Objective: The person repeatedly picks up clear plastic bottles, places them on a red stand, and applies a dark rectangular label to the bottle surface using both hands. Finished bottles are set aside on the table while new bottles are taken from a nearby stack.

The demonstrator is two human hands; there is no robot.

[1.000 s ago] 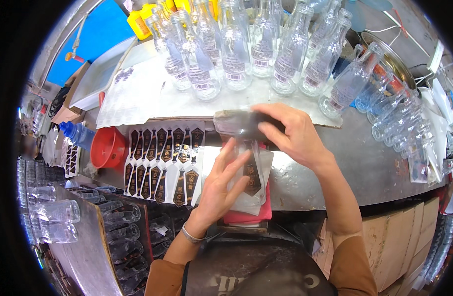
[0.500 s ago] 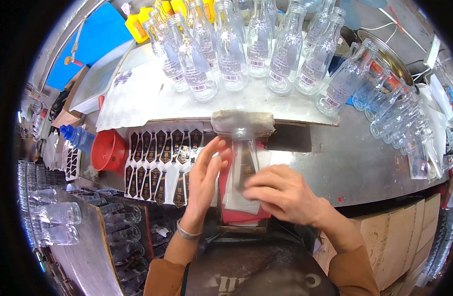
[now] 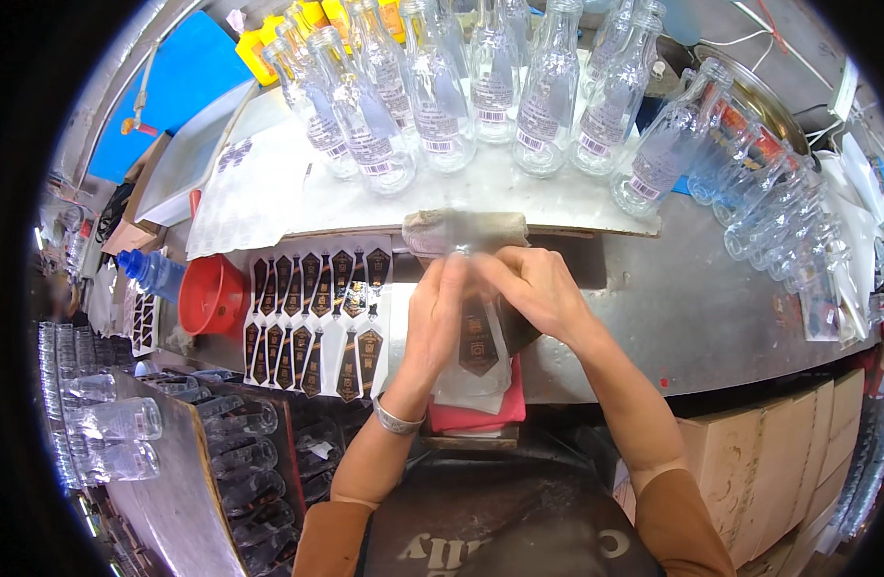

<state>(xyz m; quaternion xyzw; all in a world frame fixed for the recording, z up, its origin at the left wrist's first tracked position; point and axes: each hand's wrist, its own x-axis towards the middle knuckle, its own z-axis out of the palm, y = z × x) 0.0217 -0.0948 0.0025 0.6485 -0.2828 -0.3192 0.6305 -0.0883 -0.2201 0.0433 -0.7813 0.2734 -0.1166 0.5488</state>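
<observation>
A clear glass bottle [image 3: 469,380] lies before me with its base toward me, its neck end against a cloth-wrapped rest [image 3: 428,234]. A dark label [image 3: 478,338] with gold marks shows on its upper side. My left hand [image 3: 436,313] is closed at the bottle's neck from the left, its fingers together. From the right, my right hand [image 3: 538,290] pinches at the same neck, the fingertips of both hands meeting there. Under the bottle lies a red cloth [image 3: 505,409]. To the left is a sheet of dark labels [image 3: 319,300], with a gap in its lower row.
Several upright glass bottles [image 3: 442,115] stand on the white raised board [image 3: 317,202] ahead. More bottles lean at the right [image 3: 769,212]. At left are a red bowl [image 3: 211,293] and a blue-capped bottle [image 3: 153,274]. Cardboard boxes [image 3: 759,462] stand below the metal table [image 3: 692,317].
Both hands have moved forward from the bottle's sides and body to its neck, and their fingers have closed on it. The bottle stays in about the same place.
</observation>
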